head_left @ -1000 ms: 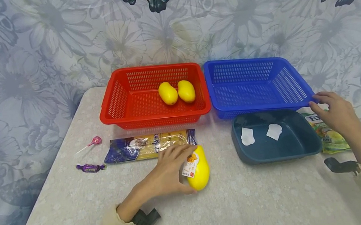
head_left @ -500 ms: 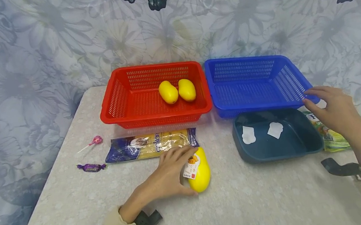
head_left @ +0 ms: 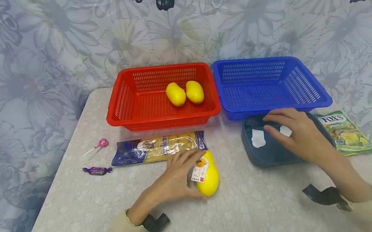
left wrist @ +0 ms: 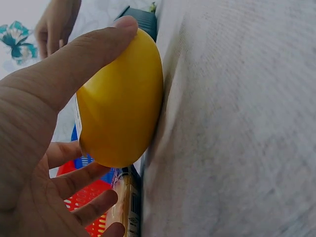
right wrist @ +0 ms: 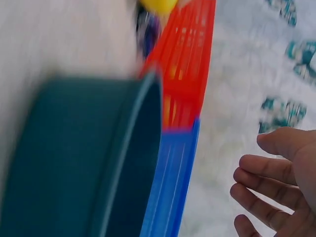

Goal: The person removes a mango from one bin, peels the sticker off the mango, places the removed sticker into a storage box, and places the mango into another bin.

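My left hand (head_left: pixel 178 178) holds a yellow mango (head_left: pixel 212 181) with a white paper tag, thumb at its near end and fingertips at the far end. In the left wrist view the mango (left wrist: pixel 123 103) lies against the tabletop. My right hand (head_left: pixel 297 134) is over the dark teal basin (head_left: pixel 258 157), fingers loosely bent, holding nothing. It covers part of a white patch (head_left: pixel 285 130) in the basin; another white patch (head_left: pixel 258 138) shows beside it. In the right wrist view, the right hand (right wrist: pixel 281 177) appears apart from the blurred basin (right wrist: pixel 74 148).
A red basket (head_left: pixel 164 120) contains two mangoes (head_left: pixel 176 95). Right of it stands a blue basket (head_left: pixel 253 92). A pasta packet (head_left: pixel 159 148) lies before the red one, with a lollipop (head_left: pixel 103 142) and purple-wrapped candy (head_left: pixel 97 170) leftward. A green FOX'S packet (head_left: pixel 348 132) lies far right.
My right hand has moved left from the blue basket's right front corner to above the teal basin, uncovering the FOX'S packet. The left hand stays on the mango.
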Available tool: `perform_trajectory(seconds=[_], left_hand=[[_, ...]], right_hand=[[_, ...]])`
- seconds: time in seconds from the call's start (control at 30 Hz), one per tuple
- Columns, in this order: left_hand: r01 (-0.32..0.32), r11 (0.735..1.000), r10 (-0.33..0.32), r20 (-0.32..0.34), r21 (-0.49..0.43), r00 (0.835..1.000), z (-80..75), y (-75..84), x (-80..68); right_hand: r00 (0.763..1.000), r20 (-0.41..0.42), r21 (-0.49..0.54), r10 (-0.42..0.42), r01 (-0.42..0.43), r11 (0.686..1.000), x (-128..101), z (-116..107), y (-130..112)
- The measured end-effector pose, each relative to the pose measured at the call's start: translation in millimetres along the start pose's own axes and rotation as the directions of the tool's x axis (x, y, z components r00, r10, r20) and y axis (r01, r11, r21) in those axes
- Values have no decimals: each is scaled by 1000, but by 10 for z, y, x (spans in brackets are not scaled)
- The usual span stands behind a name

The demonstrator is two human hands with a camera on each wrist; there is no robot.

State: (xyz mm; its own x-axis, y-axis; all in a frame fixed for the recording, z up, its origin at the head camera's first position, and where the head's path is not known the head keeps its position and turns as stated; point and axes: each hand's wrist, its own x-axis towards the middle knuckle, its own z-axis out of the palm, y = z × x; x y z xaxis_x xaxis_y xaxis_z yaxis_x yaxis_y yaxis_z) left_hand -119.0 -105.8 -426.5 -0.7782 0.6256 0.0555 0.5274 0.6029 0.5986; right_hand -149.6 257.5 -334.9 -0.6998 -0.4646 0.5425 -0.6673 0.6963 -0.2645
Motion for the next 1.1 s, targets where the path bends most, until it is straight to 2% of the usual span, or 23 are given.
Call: perform_trajectory(seconds=[0.07,0.2,0.4,0.57,0.73,0.9,1.1], left_hand=[[-3,1000,3,-3,0,1000,5,-2,-3],[-16,1000,16,-19,7,1000,19,-8,-2],[-37,999,38,-36,13,999,36,-25,3],[-56,998,56,-50,12,997,51,-34,-3],[-65,998,66,-64,23,996,59,-34,-10],[-66,997,68,-70,30,995,60,-33,-14],[-75,997,78,-84,37,993,67,-30,-15]], right_hand=[[1000,16,29,-16,16,999,23,92,-139],[997,82,77,-3,-4,997,56,275,-397],[985,171,146,19,-45,988,100,580,-627],[949,302,196,88,-152,969,129,780,-718],[917,375,230,133,-231,945,131,923,-787],[905,392,239,164,-272,932,159,1030,-860],[920,345,256,185,-282,925,204,1129,-895]])
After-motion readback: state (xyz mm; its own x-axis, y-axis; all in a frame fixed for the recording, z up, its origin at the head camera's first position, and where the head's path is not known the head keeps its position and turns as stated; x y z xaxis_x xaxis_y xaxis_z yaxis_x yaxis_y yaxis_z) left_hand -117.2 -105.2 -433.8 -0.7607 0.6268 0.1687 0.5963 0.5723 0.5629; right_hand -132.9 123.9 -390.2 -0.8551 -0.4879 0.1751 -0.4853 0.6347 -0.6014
